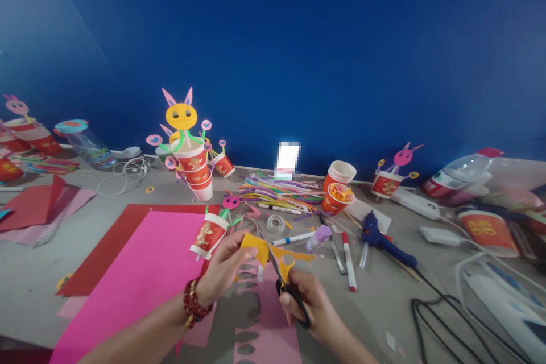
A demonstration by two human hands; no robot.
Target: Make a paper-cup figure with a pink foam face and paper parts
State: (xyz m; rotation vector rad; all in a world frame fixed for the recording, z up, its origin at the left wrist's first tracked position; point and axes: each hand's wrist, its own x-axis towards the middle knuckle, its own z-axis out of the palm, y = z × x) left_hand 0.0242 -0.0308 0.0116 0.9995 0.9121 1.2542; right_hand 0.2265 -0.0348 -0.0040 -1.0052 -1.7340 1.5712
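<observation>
The yellow paper (249, 242) is hanging over the near-centre tabletop (362, 318), clamped in my left hand (217, 274), while my right hand (314, 297) is gripping the scissors (276, 264). I'm apparently cutting a curve; the next snip is calling for steady paper-turning.

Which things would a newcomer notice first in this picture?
The eye would probably fall first on the round yellow paper face with pink ears, above stacked red-and-white paper cups left of centre. Next, perhaps, the large bright pink paper sheet at lower left. Then, at lower centre, the right hand holds black-handled metal scissors at yellow paper in the left hand.
</observation>
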